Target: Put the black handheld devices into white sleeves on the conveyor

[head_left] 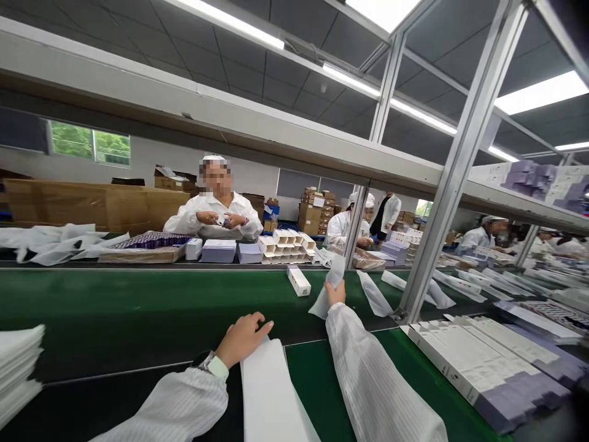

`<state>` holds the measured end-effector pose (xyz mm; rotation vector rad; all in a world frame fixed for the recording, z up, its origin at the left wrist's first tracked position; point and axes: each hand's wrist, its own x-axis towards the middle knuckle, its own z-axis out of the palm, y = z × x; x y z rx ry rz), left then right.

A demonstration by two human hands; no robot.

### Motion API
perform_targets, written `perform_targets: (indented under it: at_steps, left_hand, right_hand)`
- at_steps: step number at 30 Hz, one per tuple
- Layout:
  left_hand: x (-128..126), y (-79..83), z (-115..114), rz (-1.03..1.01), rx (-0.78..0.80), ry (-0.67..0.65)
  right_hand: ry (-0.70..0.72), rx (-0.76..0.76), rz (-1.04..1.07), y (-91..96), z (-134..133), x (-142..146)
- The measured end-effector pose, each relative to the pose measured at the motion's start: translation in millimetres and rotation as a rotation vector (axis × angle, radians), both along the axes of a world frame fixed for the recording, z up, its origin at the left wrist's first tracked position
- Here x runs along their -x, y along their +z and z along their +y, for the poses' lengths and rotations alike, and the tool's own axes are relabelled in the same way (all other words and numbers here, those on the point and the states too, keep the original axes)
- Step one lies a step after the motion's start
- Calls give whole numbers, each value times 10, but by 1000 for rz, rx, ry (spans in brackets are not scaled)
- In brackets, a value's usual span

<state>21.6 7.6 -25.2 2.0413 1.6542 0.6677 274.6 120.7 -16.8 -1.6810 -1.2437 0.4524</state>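
Belt (138, 307) runs green across in front of me, and both my hands are out over its near edge. My left hand (242, 339) lies palm down on the top end of a long white sheet (269, 393), fingers loosely curled and spread over the paper's corner; it presses on the sheet rather than gripping it. The sheet stretches back toward me between my two sleeves.

My right hand (335, 293) reaches farther out onto the belt and has a thin white bag (329, 288) pinched between thumb and fingers. The bag stands up above my fist and hangs below it; the fingers are closed on it.

Just left of that bag a small white box (299, 280) lies on the belt, apart from my hand. More white bags (373, 293) lie flat to the right, near a metal post (453, 166). A stack of flat cartons (483, 362) sits at my right, a pile of white sheets (18, 368) at my far left.

Across the belt a person in a white coat (214, 215) has something small in both hands, with open white boxes (285, 244) in front of them.
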Motion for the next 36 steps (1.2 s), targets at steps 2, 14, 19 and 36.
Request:
perform_targets:
  at_steps: [2,14,19,36]
  left_hand:
    - [12,-37,5,39,18,9]
    - [-22,16,-110,302,-14,-17]
    - [-29,18,-151,374,-79,-21]
    - [-59,-95,-277,254,-80,-115]
  right_hand:
    - [-10,81,-40,-122,57,-34]
    - [677,-229,-466,-153,-1123,285]
    - [888,-128,-673,-289,-1938,313]
    - [675,-518,-749,-910,-2591,611]
